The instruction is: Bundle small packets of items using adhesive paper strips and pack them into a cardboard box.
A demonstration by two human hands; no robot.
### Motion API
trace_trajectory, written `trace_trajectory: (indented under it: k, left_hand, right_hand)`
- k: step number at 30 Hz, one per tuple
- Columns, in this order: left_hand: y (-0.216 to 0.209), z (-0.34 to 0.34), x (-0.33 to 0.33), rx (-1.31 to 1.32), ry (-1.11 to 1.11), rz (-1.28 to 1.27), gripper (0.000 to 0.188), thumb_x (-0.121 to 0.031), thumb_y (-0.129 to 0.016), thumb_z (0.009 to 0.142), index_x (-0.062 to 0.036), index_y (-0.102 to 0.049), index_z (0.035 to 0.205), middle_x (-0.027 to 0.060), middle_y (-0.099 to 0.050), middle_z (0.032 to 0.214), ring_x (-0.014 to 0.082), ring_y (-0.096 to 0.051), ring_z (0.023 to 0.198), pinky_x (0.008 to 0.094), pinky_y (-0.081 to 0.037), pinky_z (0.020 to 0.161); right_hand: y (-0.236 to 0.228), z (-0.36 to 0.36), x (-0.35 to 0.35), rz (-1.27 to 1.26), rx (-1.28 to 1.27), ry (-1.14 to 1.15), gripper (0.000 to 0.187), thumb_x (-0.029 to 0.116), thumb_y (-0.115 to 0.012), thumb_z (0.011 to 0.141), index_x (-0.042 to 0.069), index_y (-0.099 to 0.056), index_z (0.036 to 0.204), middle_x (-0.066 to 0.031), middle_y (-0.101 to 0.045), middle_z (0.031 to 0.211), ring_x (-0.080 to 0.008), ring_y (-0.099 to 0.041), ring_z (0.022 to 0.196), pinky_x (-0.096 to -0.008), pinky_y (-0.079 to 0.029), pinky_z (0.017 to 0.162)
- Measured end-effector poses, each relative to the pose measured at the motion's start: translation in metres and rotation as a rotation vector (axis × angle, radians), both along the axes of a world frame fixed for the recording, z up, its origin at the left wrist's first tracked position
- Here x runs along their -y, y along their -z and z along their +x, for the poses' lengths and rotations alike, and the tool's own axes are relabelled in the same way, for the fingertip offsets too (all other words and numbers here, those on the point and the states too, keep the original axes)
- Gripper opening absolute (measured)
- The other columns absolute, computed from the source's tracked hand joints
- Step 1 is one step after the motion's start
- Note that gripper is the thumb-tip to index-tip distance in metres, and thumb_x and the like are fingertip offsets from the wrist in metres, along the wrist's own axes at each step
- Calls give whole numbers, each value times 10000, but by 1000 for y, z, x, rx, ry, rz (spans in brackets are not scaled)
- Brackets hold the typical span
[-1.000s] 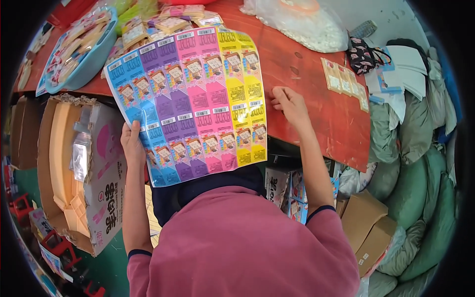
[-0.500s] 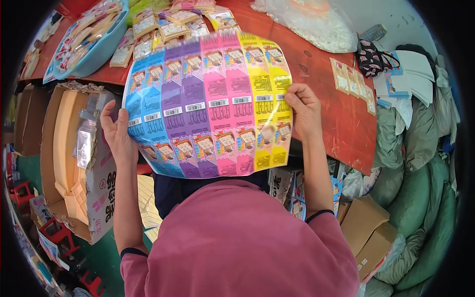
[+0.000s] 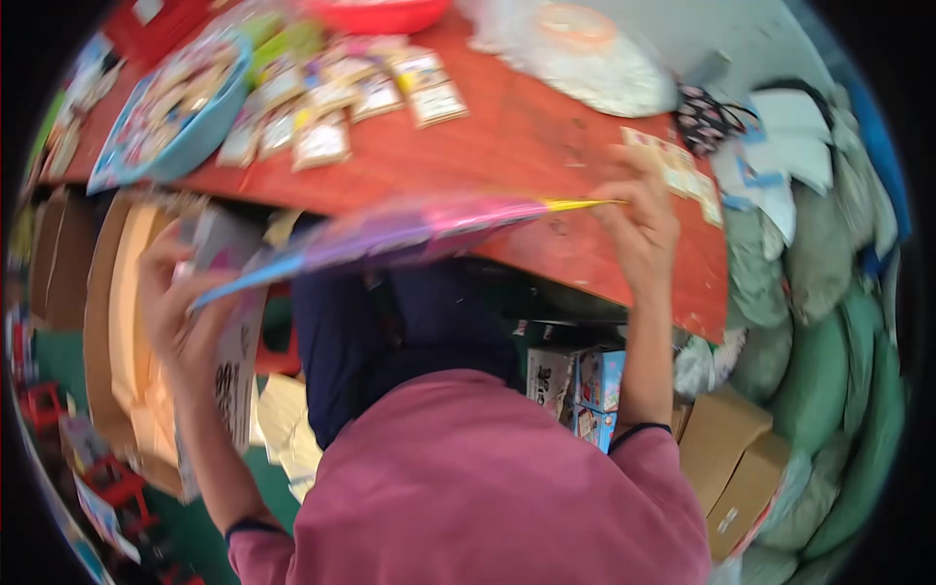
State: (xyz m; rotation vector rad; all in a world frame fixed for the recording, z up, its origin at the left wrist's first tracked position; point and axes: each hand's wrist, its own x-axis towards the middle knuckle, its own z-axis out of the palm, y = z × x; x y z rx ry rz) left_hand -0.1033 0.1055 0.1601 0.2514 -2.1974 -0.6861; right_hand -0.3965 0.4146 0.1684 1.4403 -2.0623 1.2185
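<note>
A large printed sheet (image 3: 448,222), striped blue, purple, pink and yellow, hangs in the air before me, seen almost edge-on and blurred. My left hand (image 3: 187,297) is closed at its blue end, the lower side of the tilted sheet. The yellow end is pinched between the fingers of my right hand (image 3: 639,210), held higher over the red table (image 3: 526,146). Beyond the sheet on the table lie several small flat packs (image 3: 322,141) with white contents.
On the table stand a light blue basin (image 3: 200,136) full of packs, a red basin (image 3: 380,14) and a clear bag (image 3: 595,68) of white pieces. More packs (image 3: 673,161) lie at right. Cardboard boxes (image 3: 726,439) and green sacks (image 3: 824,380) crowd the right; an open carton (image 3: 102,341) stands left.
The sheet has tipped from facing me to nearly edge-on. My left hand has moved left and down, my right hand slightly right. Both keep hold of it.
</note>
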Motion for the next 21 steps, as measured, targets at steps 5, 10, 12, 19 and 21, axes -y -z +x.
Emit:
trace_trajectory:
  k: [5,10,12,19,21]
  left_hand:
    - [11,27,14,-181,220,987,303,-186,-568,895,-4,-502,1129,148,-560,1164,203,-558,1065,323,-439,920]
    - [62,-7,10,-65,0,1144,288,-230,-530,932,-25,-496,1132,80,-601,1015,146,-585,917,295,-473,811]
    - [85,0,22,-55,207,1251,220,-172,-524,933,-47,-481,1108,73,-594,1018,142,-583,932,305,-472,829]
    - [107,-34,45,-147,428,1453,364,-198,-573,898,-57,-472,1218,80,-613,1066,194,-600,979,377,-490,880]
    - [109,-40,44,-125,302,1504,387,-198,-566,896,-71,-462,1246,97,-616,1100,228,-612,975,406,-501,863]
  right_hand:
    - [26,11,31,-55,1002,-169,188,194,-620,864,22,-626,939,-23,-644,813,-82,-589,746,-252,-478,677]
    - [89,-71,-2,14,470,257,317,261,-637,839,6,-615,1026,-145,-649,963,-230,-622,888,-322,-485,783]
    - [98,-123,-35,-18,342,505,390,327,-641,819,14,-606,1049,-184,-626,1029,-317,-602,965,-380,-473,820]
    - [108,-283,-147,428,156,1049,670,581,-550,800,90,-502,1253,-204,-456,1308,-365,-423,1220,-486,-343,986]
    - [112,-307,-147,505,252,1089,755,663,-516,769,156,-445,1325,-180,-329,1415,-379,-308,1306,-568,-254,1025]
